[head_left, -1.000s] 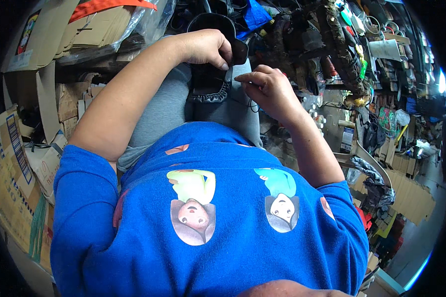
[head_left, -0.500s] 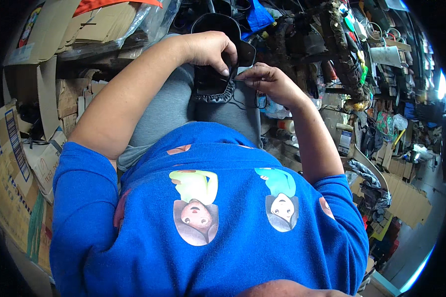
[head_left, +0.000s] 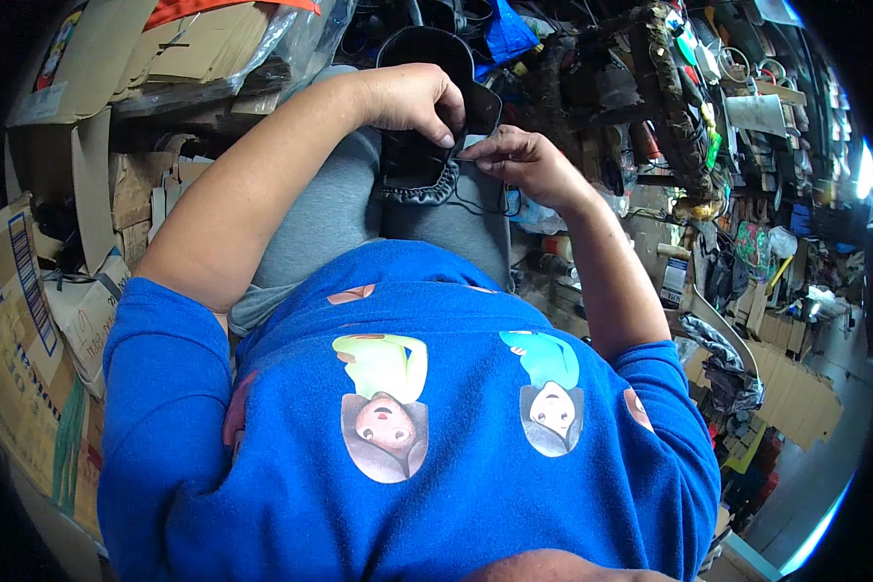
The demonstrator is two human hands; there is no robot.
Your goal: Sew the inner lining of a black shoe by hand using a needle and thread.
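Across my lap lies a black leather piece (head_left: 415, 167), shaped like a shoe upper, with a puckered, gathered edge at its near end. My left hand (head_left: 419, 99) reaches over it from the left, fingers curled and closed on its right-hand edge. From the right, my right hand (head_left: 526, 163) pinches a thin, needle-like thing (head_left: 465, 158) between thumb and forefinger, close to that same edge. A dark thread (head_left: 475, 206) trails down from the piece over my grey trouser leg. The exact point where the thin thing meets the leather is too small to tell.
Cardboard boxes (head_left: 87, 184) and flat cardboard in plastic stand at my left. A blue bag (head_left: 507, 37) sits beyond the leather. To my right, a rough post (head_left: 674, 116) and shelves crowded with tools and scraps rise close by.
Both hands stay nearly in place at the leather edge. My right hand has shifted very slightly, its fingers still pinched.
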